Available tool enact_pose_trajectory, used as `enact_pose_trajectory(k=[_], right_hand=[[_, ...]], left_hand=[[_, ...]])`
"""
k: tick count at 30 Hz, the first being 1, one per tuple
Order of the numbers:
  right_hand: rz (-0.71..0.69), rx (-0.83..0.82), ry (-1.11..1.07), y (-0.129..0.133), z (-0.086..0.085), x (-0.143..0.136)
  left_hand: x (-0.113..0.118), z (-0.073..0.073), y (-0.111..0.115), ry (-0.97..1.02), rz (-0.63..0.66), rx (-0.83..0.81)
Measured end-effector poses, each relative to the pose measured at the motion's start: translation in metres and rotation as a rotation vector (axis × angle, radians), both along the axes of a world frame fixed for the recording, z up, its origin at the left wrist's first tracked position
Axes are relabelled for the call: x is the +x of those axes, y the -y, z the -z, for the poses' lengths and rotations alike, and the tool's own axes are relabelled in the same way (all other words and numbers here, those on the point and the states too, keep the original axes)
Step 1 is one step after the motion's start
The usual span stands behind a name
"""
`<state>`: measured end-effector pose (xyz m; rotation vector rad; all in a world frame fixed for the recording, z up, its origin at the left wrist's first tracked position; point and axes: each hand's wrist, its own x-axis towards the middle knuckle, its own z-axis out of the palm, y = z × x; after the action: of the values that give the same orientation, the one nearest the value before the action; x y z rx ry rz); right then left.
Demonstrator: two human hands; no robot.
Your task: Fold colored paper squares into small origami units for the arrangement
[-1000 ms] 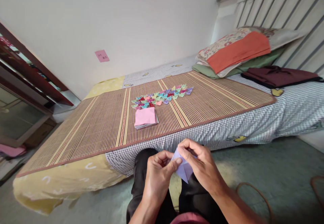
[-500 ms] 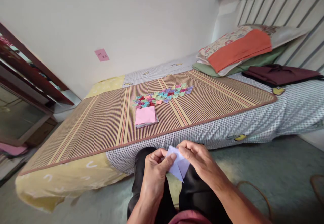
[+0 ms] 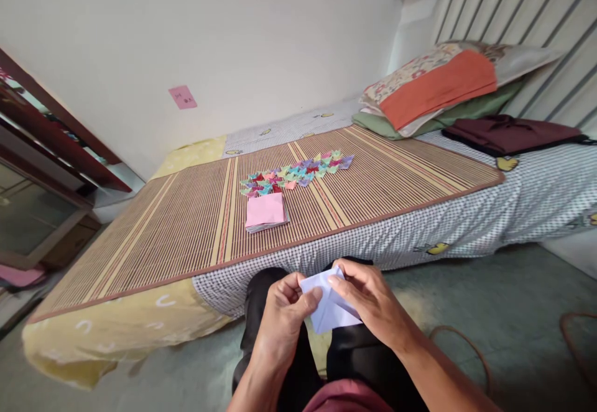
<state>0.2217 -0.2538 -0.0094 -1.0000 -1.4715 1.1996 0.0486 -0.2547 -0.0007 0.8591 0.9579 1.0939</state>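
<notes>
A folded lavender paper (image 3: 330,312) is held above my knees, between both hands. My left hand (image 3: 286,312) pinches its left side with the thumb on top. At the upper right, my right hand (image 3: 368,294) grips the paper between thumb and fingers. On the striped mat (image 3: 186,225) lies a stack of square paper with a pink sheet (image 3: 265,210) on top. Just behind the stack, several small folded paper pieces (image 3: 303,173) in many colours are spread in rows.
The mat covers a bed with a checked sheet (image 3: 387,241). Pillows with an orange cloth (image 3: 441,92) and a maroon bag (image 3: 510,133) lie at the right. A pink note (image 3: 183,97) is on the wall. A brown cord (image 3: 461,332) lies on the floor.
The lavender paper has been turned, so its top edge now runs between the two hands instead of a corner pointing up. Both hands still hold it. The view has shifted slightly.
</notes>
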Motion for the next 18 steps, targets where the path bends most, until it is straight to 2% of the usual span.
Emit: enact_pose_trajectory(k=[6, 10, 13, 18], right_hand=[[-0.047, 0.045, 0.064, -0.001, -0.002, 0.006], [0.002, 0.097, 0.110, -0.002, -0.001, 0.007], [-0.005, 0.047, 0.097, -0.003, -0.001, 0.009], [-0.139, -0.034, 0.067, -0.006, -0.003, 0.013]], left_hand=[[-0.007, -0.003, 0.003, -0.056, 0.113, 0.069], [-0.007, -0.003, 0.005, -0.060, 0.148, 0.082], [-0.006, -0.002, 0.005, -0.066, 0.132, 0.081], [-0.002, -0.001, 0.005, -0.102, 0.054, 0.090]])
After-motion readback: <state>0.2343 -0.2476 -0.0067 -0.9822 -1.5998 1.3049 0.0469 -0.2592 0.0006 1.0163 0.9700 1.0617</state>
